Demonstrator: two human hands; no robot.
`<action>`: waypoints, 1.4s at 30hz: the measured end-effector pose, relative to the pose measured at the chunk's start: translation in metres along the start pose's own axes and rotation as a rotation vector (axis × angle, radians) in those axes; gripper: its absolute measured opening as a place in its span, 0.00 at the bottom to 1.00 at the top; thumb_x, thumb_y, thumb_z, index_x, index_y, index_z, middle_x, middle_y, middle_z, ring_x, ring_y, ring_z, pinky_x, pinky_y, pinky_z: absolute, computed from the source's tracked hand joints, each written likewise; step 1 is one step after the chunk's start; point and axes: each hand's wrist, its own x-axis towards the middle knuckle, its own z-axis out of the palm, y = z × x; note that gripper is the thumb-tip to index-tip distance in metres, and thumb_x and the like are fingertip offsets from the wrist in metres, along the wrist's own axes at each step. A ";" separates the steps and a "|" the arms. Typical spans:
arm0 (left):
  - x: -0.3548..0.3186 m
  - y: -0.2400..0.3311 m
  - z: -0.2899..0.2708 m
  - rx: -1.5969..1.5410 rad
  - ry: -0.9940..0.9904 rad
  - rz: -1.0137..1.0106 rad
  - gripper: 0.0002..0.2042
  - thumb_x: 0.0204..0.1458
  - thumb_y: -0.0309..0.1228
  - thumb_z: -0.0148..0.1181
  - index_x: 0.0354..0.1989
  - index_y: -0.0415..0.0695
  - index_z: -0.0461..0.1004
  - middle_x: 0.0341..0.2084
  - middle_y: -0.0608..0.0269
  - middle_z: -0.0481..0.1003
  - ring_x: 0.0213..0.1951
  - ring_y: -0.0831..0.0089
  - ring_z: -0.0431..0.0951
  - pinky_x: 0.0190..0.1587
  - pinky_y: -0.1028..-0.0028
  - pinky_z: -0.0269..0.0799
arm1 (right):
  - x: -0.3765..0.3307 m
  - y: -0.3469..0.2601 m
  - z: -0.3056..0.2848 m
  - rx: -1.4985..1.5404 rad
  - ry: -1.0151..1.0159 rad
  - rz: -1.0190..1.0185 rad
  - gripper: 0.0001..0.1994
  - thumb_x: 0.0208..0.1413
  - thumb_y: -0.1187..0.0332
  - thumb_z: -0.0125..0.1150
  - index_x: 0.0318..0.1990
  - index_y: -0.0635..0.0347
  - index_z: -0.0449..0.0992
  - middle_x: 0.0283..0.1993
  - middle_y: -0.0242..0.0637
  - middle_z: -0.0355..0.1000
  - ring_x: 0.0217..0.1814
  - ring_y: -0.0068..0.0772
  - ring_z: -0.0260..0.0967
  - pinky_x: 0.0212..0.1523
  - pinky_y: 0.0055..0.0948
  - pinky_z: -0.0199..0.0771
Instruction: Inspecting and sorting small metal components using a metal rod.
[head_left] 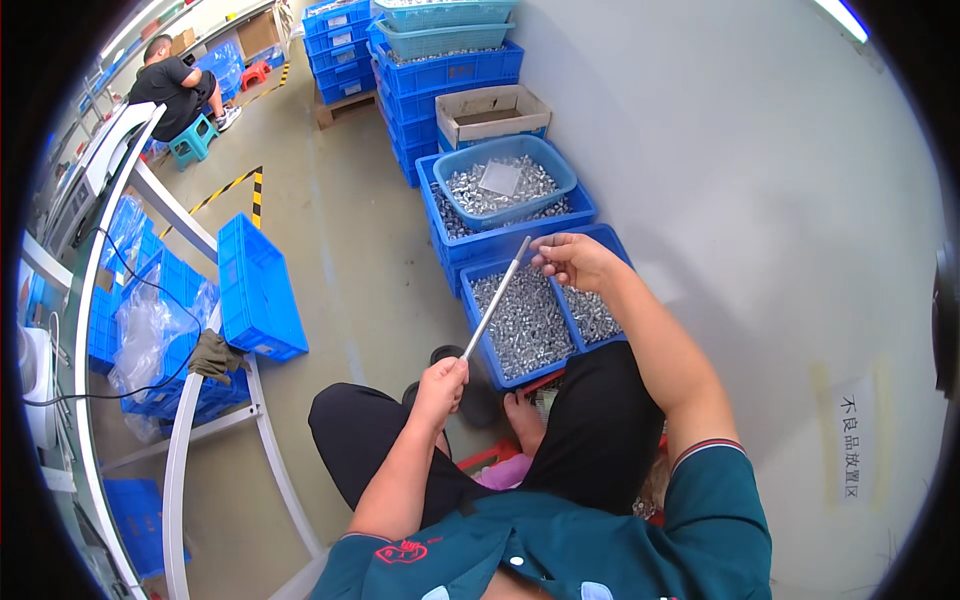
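Observation:
My left hand (440, 388) is closed around the lower end of a slim silvery metal rod (495, 303), which slants up and to the right. Close beside the rod's thinner upper tip is my right hand (578, 262), its thumb and fingers pinched together. Anything between those fingers is too small to make out. Below both hands stands a divided blue bin (508, 383) full of small shiny metal parts (525, 325). Beyond it, a light-blue basket (462, 212) holds more such metal parts with a clear square piece (500, 178) on top.
Stacked blue crates (410, 105) and an open cardboard box (490, 112) stand farther back along the grey wall (740, 180). At left are a white-framed bench (180, 470), a tilted blue crate (258, 290) and a grey glove (215, 355). A person (170, 90) sits at far left.

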 end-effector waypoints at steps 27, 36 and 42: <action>-0.001 -0.004 0.001 0.039 -0.077 0.112 0.14 0.57 0.37 0.48 0.20 0.47 0.64 0.08 0.80 0.54 0.09 0.90 0.49 0.12 0.84 0.40 | -0.006 -0.009 0.002 0.239 0.127 -0.113 0.16 0.54 0.56 0.56 0.34 0.62 0.68 0.25 0.30 0.62 0.17 0.14 0.53 0.11 0.11 0.47; -0.001 -0.004 0.001 0.036 -0.070 0.116 0.14 0.57 0.37 0.48 0.19 0.46 0.64 0.08 0.80 0.54 0.10 0.90 0.49 0.12 0.84 0.41 | -0.006 -0.008 0.017 0.347 0.041 -0.041 0.15 0.55 0.56 0.54 0.33 0.62 0.69 0.23 0.28 0.57 0.18 0.14 0.48 0.13 0.12 0.46; -0.001 -0.006 -0.002 0.067 -0.040 0.148 0.14 0.56 0.36 0.49 0.19 0.46 0.64 0.09 0.80 0.55 0.11 0.90 0.50 0.14 0.84 0.42 | -0.013 -0.015 0.023 0.309 -0.037 0.044 0.12 0.56 0.61 0.53 0.30 0.62 0.69 0.19 0.25 0.55 0.16 0.13 0.47 0.12 0.11 0.44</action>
